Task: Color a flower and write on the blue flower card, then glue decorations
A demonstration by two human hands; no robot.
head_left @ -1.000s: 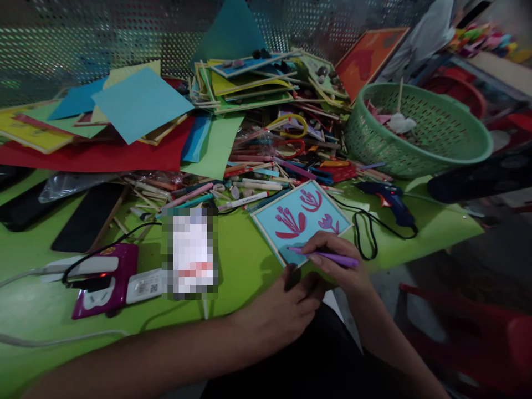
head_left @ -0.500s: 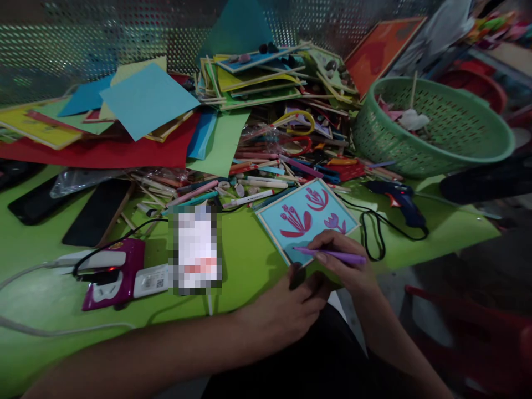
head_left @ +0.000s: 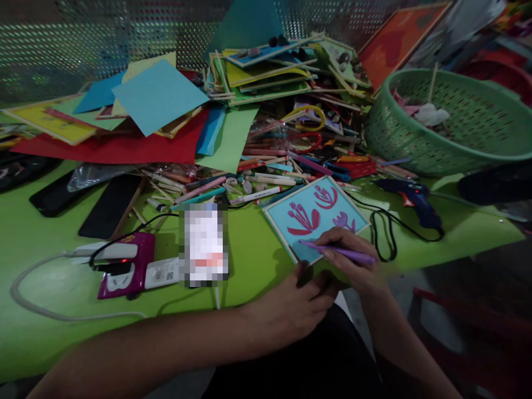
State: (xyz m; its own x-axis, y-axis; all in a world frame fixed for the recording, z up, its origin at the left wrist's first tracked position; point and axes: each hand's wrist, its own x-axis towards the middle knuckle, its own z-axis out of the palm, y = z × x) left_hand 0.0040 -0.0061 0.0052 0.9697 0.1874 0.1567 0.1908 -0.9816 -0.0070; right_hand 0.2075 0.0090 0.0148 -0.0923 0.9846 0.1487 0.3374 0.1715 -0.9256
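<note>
A blue picture card (head_left: 283, 216) with a thin pale wooden frame lies tilted at the table's near edge. Several reddish and purple flowers are drawn on it. My right hand (head_left: 353, 255) is closed round a purple marker (head_left: 353, 254), its tip at the lower left part of the card. At the card's near corner is my left hand (head_left: 301, 302), thumb on the frame and fingers curled below, gripping it. Part of its fingers lies in shadow.
Pens, sticks and pebbles lie behind the card, with stacked coloured paper (head_left: 160, 97) beyond. A green basket (head_left: 449, 144) and a glue gun (head_left: 415, 202) sit to the right. Leftward are a phone with a pixelated screen (head_left: 205, 244), dark phones (head_left: 110, 208) and a purple power strip (head_left: 145, 244).
The whole view has shifted, so things appear further right. The marker is still in my right hand with its tip near the same part of the card; my left hand keeps its place.
</note>
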